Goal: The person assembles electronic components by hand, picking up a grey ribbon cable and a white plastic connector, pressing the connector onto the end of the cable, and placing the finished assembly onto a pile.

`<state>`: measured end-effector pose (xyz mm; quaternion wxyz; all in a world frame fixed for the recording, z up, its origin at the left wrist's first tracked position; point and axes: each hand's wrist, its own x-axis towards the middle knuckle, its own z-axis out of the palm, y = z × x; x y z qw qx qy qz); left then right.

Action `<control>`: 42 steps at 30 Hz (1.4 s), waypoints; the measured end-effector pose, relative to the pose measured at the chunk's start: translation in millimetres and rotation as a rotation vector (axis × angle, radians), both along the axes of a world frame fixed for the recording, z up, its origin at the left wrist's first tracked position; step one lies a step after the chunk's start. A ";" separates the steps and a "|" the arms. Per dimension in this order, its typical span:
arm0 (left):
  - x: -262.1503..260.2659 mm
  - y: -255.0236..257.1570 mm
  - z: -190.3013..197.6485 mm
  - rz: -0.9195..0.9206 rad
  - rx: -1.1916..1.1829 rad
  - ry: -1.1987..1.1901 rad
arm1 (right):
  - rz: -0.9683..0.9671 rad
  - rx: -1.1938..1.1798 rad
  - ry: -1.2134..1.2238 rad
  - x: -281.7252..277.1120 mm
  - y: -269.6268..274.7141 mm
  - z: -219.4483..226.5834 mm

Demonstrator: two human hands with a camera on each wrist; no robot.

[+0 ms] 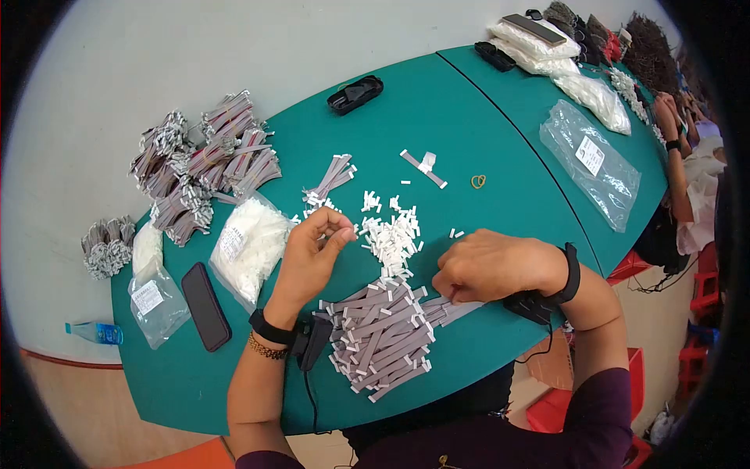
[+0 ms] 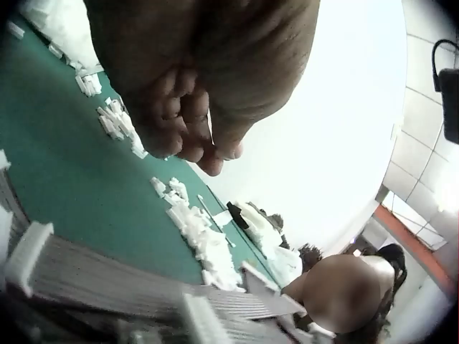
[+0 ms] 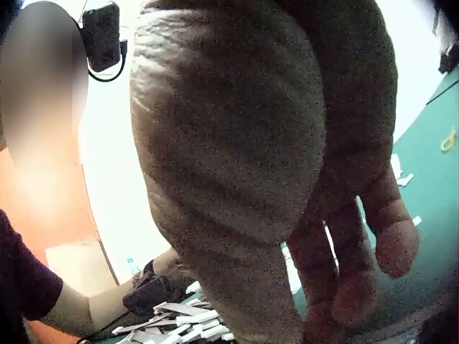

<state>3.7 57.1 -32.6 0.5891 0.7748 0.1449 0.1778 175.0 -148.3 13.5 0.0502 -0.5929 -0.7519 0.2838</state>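
My left hand (image 1: pixel 311 254) is raised left of a heap of small white plastic pieces (image 1: pixel 391 238). Its fingers curl in and the thumb meets the index fingertip; I cannot tell if a small piece sits between them. In the left wrist view, the fingertips (image 2: pixel 209 154) bunch close together. My right hand (image 1: pixel 496 266) bends down right of the heap and pinches a grey flat ribbon cable (image 1: pixel 457 311), its grip partly hidden by the knuckles. A blurred grey band (image 3: pixel 409 328) crosses below those fingers in the right wrist view. Many white-ended ribbon cables (image 1: pixel 383 340) lie piled before me.
Bundled cables (image 1: pixel 207 160) and a bag of white pieces (image 1: pixel 248 246) stand at left, with a phone (image 1: pixel 205 306) beside them. Loose cables (image 1: pixel 332 178), a rubber band (image 1: pixel 478 182) and a black case (image 1: pixel 355 94) lie farther back. Another person's arm (image 1: pixel 678 172) is at far right.
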 end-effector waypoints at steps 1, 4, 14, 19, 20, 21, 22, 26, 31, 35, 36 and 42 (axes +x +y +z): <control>-1.1 -0.4 3.9 -0.013 -0.062 0.011 | 0.005 -0.005 -0.001 -0.1 0.5 -0.8; -2.6 -5.4 18.3 -0.050 -0.181 0.028 | 0.008 -0.007 0.008 0.3 1.4 -0.8; -6.5 -19.6 28.5 -0.084 -0.519 0.019 | 0.012 -0.028 0.082 3.0 -0.8 5.7; -6.3 -25.4 30.7 -0.162 -0.560 0.000 | 0.006 -0.021 0.068 4.4 0.5 1.1; -6.0 -26.7 31.4 -0.172 -0.576 -0.010 | 0.008 -0.023 0.074 5.4 0.3 0.5; -5.9 -27.8 31.7 -0.177 -0.566 -0.011 | 0.009 -0.023 0.079 6.1 0.5 0.5; -5.9 -28.8 32.3 -0.181 -0.556 -0.012 | 0.010 -0.024 0.072 6.2 1.0 1.6; -6.5 -29.4 33.8 -0.198 -0.485 -0.013 | 0.019 -0.022 0.078 6.5 1.9 4.8; -6.6 -30.7 34.6 -0.165 -0.486 -0.002 | -0.027 0.010 0.094 8.0 0.8 8.0; -6.2 -30.2 33.2 -0.181 -0.488 -0.016 | -0.065 0.017 0.070 9.3 2.7 18.0; -6.5 -29.9 32.2 -0.183 -0.487 -0.013 | -0.081 0.016 0.058 8.9 3.4 19.7; -7.1 -28.8 29.1 -0.175 -0.478 -0.016 | -0.144 0.028 0.089 11.0 6.6 15.6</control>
